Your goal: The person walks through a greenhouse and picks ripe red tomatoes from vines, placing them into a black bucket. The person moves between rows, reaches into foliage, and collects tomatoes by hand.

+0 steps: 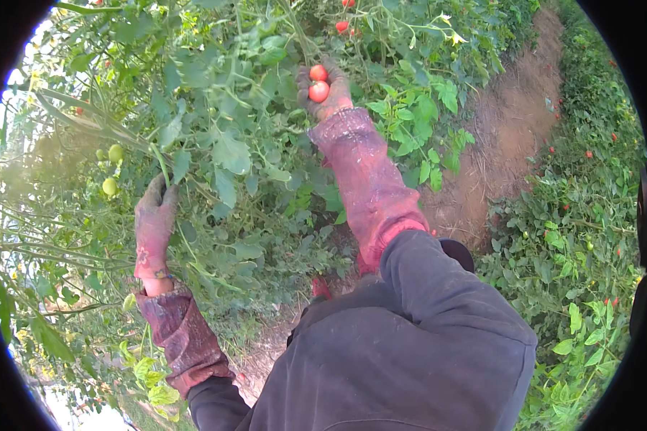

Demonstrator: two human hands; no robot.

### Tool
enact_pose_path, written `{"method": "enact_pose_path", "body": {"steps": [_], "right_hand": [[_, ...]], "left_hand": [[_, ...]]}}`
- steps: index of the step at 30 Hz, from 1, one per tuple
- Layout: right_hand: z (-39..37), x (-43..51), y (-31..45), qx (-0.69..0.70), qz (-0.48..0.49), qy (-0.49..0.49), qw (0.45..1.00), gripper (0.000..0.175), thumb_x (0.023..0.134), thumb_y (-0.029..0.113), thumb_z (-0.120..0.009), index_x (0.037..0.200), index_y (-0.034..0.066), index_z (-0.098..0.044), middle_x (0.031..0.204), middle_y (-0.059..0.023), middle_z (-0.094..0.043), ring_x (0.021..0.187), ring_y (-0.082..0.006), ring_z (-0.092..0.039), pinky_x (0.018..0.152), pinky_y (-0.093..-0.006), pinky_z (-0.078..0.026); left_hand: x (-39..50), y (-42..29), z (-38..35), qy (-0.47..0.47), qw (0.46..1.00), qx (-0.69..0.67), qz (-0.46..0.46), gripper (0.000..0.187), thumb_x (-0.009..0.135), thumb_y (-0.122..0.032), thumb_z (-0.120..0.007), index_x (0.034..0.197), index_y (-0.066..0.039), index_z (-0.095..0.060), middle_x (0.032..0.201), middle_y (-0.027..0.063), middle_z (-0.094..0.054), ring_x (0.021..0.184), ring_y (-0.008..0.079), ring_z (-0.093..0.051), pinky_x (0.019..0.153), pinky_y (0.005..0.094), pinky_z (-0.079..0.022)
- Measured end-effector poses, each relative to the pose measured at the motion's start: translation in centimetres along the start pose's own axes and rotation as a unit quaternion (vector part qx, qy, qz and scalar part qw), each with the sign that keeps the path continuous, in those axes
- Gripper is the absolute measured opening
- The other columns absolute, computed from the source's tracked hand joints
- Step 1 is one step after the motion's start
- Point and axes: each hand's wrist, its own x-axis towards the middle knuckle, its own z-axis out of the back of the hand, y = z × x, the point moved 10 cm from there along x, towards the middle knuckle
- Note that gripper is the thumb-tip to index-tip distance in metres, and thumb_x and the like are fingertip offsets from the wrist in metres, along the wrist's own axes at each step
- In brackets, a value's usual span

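Observation:
My right hand (pixel 331 89), in a soiled glove with a reddish sleeve cover, is raised among tomato vines and cups two ripe red tomatoes (pixel 318 91) in its palm. Lower on the left, my gloved left hand (pixel 156 213) has its thumb and fingers closed around a green tomato stem (pixel 162 162). Near that hand hang several green tomatoes (pixel 115 153). Above and right of my right hand, more red tomatoes (pixel 342 26) show between the leaves.
Dense tomato foliage (pixel 232 156) surrounds both hands. A bare dirt path (pixel 498 124) runs along the right, with fallen red tomatoes on it. Beyond lies another row of tomato plants (pixel 566 258) with scattered red fruit.

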Motion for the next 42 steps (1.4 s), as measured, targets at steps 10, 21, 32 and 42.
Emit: {"method": "enact_pose_path", "body": {"steps": [10, 21, 32, 42], "right_hand": [[8.5, -1.8, 2.0, -0.609, 0.089, -0.062, 0.786, 0.037, 0.087, 0.032, -0.058, 0.107, 0.0022, -0.060, 0.093, -0.0140, -0.065, 0.059, -0.0142, -0.054, 0.052, -0.0247, -0.045], [52.2, -19.7, 6.0, -0.134, -0.006, -0.236, 0.963, 0.040, 0.088, 0.025, -0.056, 0.122, 0.0026, -0.053, 0.096, -0.0145, -0.064, 0.064, -0.0169, -0.055, 0.054, -0.0268, -0.047], [91.8, -32.9, 12.0, 0.103, 0.307, -0.542, 0.775, 0.034, 0.086, 0.014, -0.061, 0.117, 0.0050, -0.054, 0.109, -0.0109, -0.055, 0.101, -0.0260, -0.055, 0.085, -0.0398, -0.051], [92.0, -28.2, 15.0, -0.271, 0.199, -0.560, 0.757, 0.043, 0.081, 0.018, -0.066, 0.116, -0.0041, -0.053, 0.106, -0.0157, -0.058, 0.097, -0.0272, -0.057, 0.083, -0.0418, -0.051]], "left_hand": [[1.8, 3.6, -5.5, 0.022, 0.996, -0.076, 0.028, 0.037, 0.091, -0.022, -0.058, 0.121, -0.001, -0.058, 0.092, 0.0019, -0.065, 0.078, 0.0066, -0.057, 0.072, 0.0211, -0.044], [3.3, 22.7, -1.5, -0.077, 0.952, 0.277, 0.101, 0.041, 0.089, -0.020, -0.051, 0.126, 0.000, -0.051, 0.114, 0.0206, -0.060, 0.097, 0.0273, -0.060, 0.083, 0.0373, -0.047], [1.5, 30.5, -5.1, -0.187, 0.958, 0.178, -0.123, 0.059, 0.084, 0.000, -0.049, 0.141, -0.003, -0.035, 0.131, 0.0130, -0.051, 0.084, 0.0188, -0.056, 0.068, 0.0297, -0.046], [1.9, 31.3, -4.8, -0.210, 0.976, 0.051, -0.022, 0.059, 0.085, -0.004, -0.050, 0.141, -0.001, -0.032, 0.134, 0.0157, -0.047, 0.109, 0.0218, -0.049, 0.088, 0.0292, -0.040]]}}
